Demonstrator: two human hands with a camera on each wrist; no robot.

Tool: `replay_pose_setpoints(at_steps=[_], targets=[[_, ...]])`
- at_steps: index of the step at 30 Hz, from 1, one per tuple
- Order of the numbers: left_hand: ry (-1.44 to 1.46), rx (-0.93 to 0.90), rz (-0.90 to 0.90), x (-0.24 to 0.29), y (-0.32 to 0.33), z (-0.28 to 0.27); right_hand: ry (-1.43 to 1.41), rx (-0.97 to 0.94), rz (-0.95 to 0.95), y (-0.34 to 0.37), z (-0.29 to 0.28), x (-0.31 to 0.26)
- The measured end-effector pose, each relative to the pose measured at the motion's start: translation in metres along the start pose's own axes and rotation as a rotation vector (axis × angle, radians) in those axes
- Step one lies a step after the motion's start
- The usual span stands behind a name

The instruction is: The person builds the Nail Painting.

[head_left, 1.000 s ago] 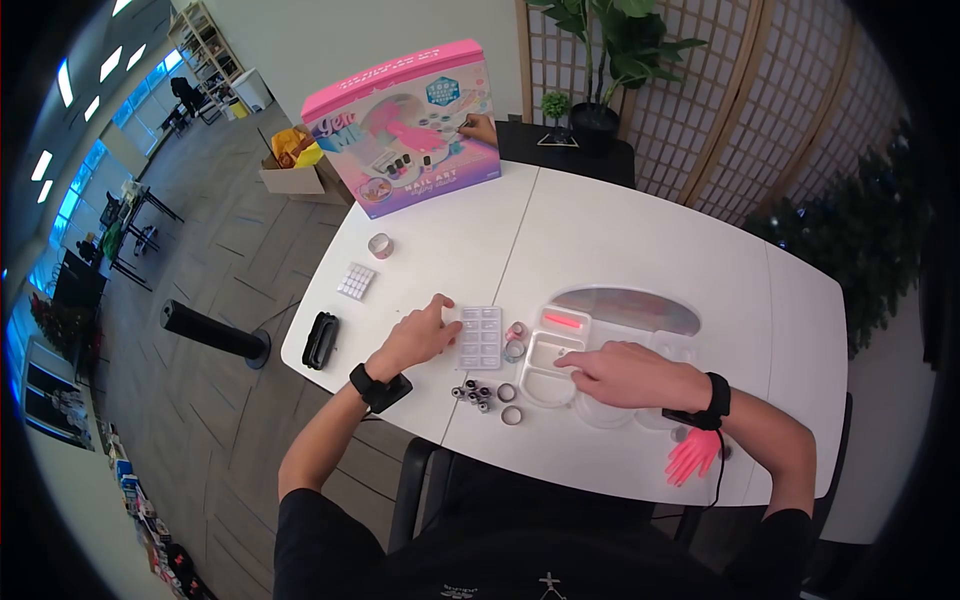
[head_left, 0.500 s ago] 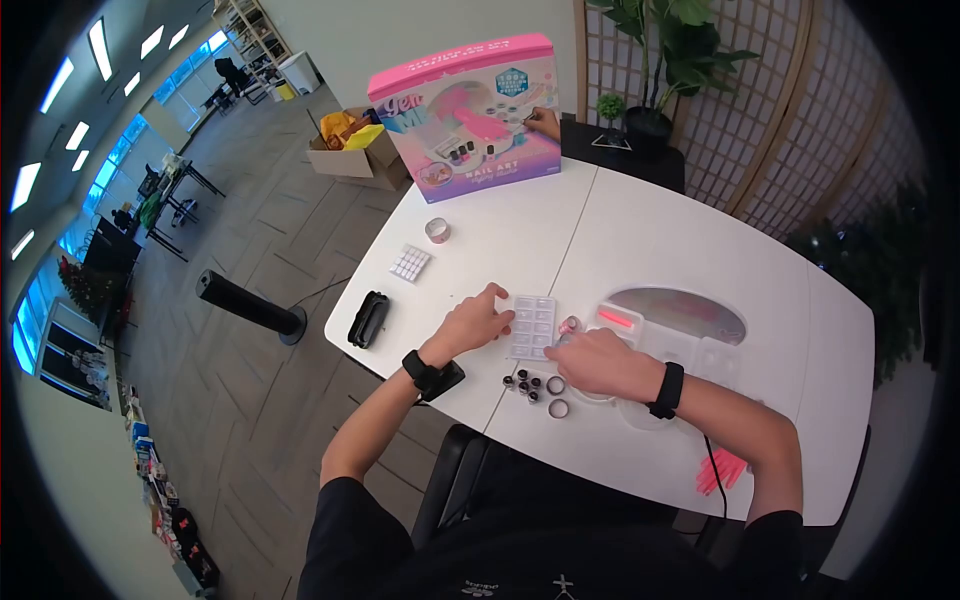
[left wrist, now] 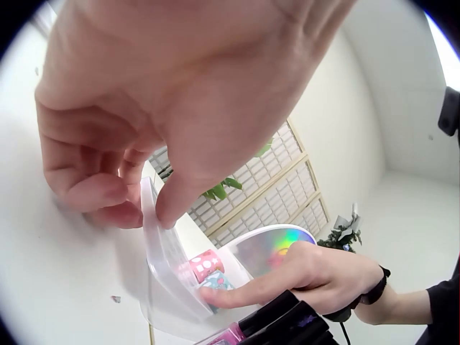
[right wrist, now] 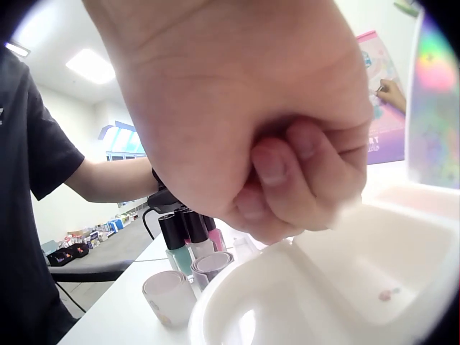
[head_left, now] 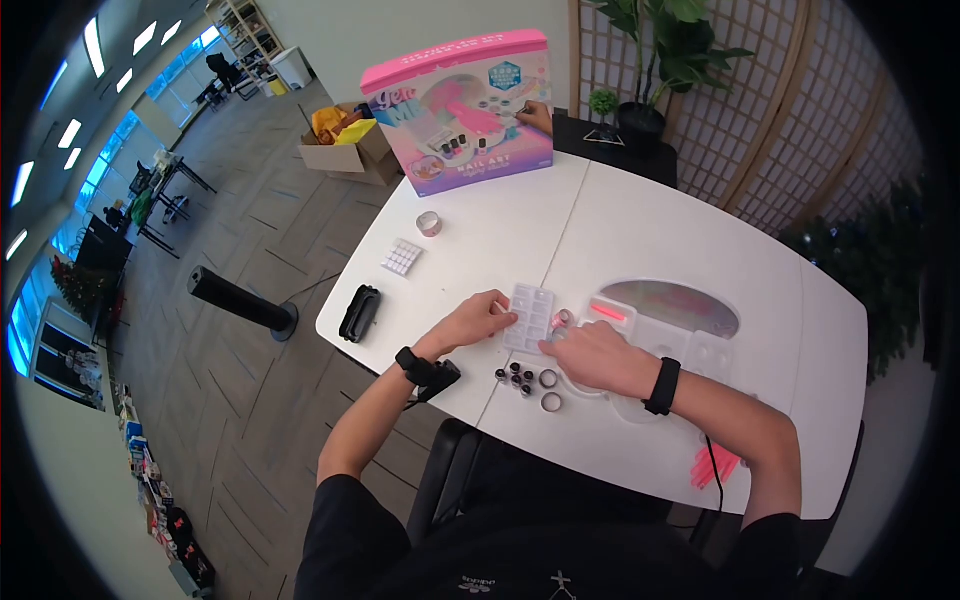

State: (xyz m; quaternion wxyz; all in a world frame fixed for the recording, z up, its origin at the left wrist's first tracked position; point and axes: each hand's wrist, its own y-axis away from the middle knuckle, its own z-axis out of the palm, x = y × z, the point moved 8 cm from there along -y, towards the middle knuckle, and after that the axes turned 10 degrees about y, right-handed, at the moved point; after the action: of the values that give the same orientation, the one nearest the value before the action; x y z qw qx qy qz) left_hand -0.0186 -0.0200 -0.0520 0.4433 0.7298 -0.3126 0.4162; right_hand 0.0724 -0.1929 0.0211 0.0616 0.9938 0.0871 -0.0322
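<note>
My left hand (head_left: 478, 320) pinches the near-side edge of a clear compartment tray (head_left: 531, 312), thumb on one face and fingertips on the other. In the left wrist view the tray (left wrist: 164, 259) stands tilted up from the table. My right hand (head_left: 600, 358) is at the tray's right lower corner with its index finger (left wrist: 251, 289) stretched out; its other fingers (right wrist: 287, 169) are curled into the palm. A pink patterned roll (left wrist: 207, 264) and a blue roll (left wrist: 218, 282) sit beside that fingertip. Below the right hand is a white compartment dish (right wrist: 287, 277) holding a tiny pink bit.
Small nail polish bottles (head_left: 516, 380) and tape rolls (head_left: 551, 402) stand near the front. A half-oval mirror (head_left: 680, 305) and pink model hand (head_left: 712, 467) are to the right. Leftward are a black case (head_left: 360, 314), a white gem sheet (head_left: 402, 257) and the kit box (head_left: 470, 120).
My right hand has moved left from the white dish to the tray's corner. My left hand has closed on the tray's left edge, and the tray now leans slightly.
</note>
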Motion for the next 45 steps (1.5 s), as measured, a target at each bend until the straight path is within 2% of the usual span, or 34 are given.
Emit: replay_pose_setpoints(at_steps=[14,17,20,23,26,29,35,40,45], targets=[[0.02,-0.004,-0.02,0.001,0.001,0.001,0.137,0.008,0.034,-0.005,0.023,-0.006],[0.051,-0.018,0.007,0.007,0.004,-0.003,0.079,0.09,0.083,0.003,-0.001,-0.001],[0.047,-0.009,0.04,0.024,0.01,-0.015,0.032,0.176,0.164,0.022,-0.051,0.009],[0.073,0.023,0.123,0.052,0.017,-0.021,-0.106,0.238,0.251,0.044,-0.06,0.039],[0.162,-0.002,0.175,0.079,0.019,-0.018,-0.161,0.126,0.422,0.065,-0.072,0.062],[0.212,-0.041,0.207,0.098,0.011,-0.004,-0.156,0.152,0.469,0.084,-0.076,0.074],[0.093,-0.121,0.307,0.119,-0.013,0.03,-0.021,0.019,0.446,0.108,-0.063,0.082],[-0.073,-0.157,0.335,0.138,-0.02,0.058,-0.024,0.004,0.462,0.114,-0.048,0.085],[-0.109,-0.175,0.363,0.144,-0.025,0.071,-0.035,0.023,0.465,0.114,-0.047,0.09]])
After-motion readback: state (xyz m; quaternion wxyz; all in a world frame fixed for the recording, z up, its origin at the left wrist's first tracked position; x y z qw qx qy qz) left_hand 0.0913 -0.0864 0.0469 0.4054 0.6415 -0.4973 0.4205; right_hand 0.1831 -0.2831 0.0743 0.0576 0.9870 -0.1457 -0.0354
